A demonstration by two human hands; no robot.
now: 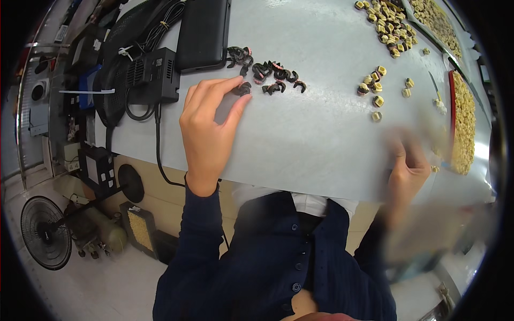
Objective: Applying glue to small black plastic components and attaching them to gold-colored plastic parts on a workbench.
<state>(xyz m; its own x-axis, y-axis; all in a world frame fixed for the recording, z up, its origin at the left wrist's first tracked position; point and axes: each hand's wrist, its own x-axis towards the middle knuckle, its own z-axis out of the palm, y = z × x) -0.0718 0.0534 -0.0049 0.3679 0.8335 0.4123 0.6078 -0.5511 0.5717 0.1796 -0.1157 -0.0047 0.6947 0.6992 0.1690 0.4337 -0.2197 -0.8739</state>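
My left hand point(206, 125) is closed in a pinch, thumb and index finger on a small black curved piece point(243, 89) at the edge of a loose group of similar black pieces point(262, 71), some with pinkish-red parts. My right hand point(408, 167) is over the right part of the table, smeared by motion, its fingers bent; whether it holds anything does not show. Beyond it lies a small cluster of cream-and-dark pieces point(370, 83), with single ones nearby. A larger pile of the same pieces point(390, 24) is at the far right.
A red-edged tray point(453, 101) full of cream pieces stands at the right, near a thin pointed tool point(435, 85). At the left are a black box point(203, 35), a black power unit point(152, 77) and coiled cables point(160, 29). A fan point(46, 232) stands on the floor.
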